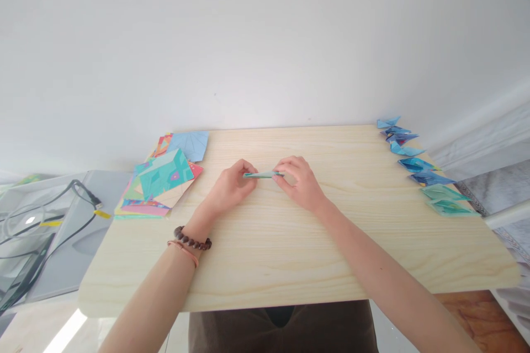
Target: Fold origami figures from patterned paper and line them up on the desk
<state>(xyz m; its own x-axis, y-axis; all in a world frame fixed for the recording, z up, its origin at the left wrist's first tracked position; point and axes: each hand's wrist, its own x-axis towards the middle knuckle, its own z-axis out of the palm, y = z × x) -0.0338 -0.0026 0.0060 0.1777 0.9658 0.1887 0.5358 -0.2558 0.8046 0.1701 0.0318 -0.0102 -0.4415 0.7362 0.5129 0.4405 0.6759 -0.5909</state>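
Observation:
A narrow piece of folded green paper (264,175) is held level above the middle of the table, between my two hands. My left hand (235,185) pinches its left end, thumb and fingers closed on it. At the other end, my right hand (300,181) grips the paper between thumb and fingertips. Part of each end is hidden behind the fingers. Dark beads and a thin reddish band circle my left wrist.
Patterned paper sheets (165,176) lie in a loose pile on the table's left. Along the right edge runs a row of folded blue and green paper shapes (418,164). Cables (78,187) lie over grey and clear containers left of the wooden table (273,265). A white wall (265,38) stands behind.

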